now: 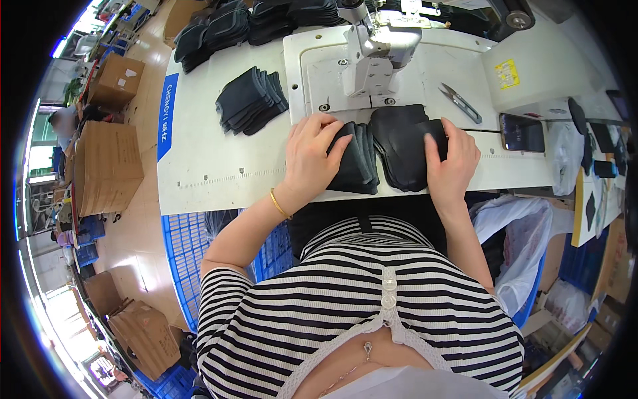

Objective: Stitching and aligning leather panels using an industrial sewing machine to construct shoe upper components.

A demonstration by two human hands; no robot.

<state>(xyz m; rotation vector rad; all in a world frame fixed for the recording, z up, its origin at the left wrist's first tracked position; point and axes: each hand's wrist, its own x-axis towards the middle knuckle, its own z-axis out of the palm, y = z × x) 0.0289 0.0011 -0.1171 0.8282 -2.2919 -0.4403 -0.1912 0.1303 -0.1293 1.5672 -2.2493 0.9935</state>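
Two stacks of flat, dark, round-cornered pieces lie side by side at the table's front edge. My left hand [311,158] is closed around the left side of the grey-edged stack [361,163], its thumb over the top. The right stack, of smooth black leather-like pieces [399,149], lies close against it. My right hand [454,158] grips a black piece [435,129] at that stack's right side, thumb on top and fingers along the outer edge. How many layers it pinches is hidden. Behind both stacks stands the sewing machine head [382,63].
A fanned stack of dark pieces [252,100] lies left on the white table [219,156], with more piles [226,30] behind. Thread snips [460,103] and a phone [522,133] lie right. Below are a blue crate [183,249] and a bin with a white plastic liner [525,229].
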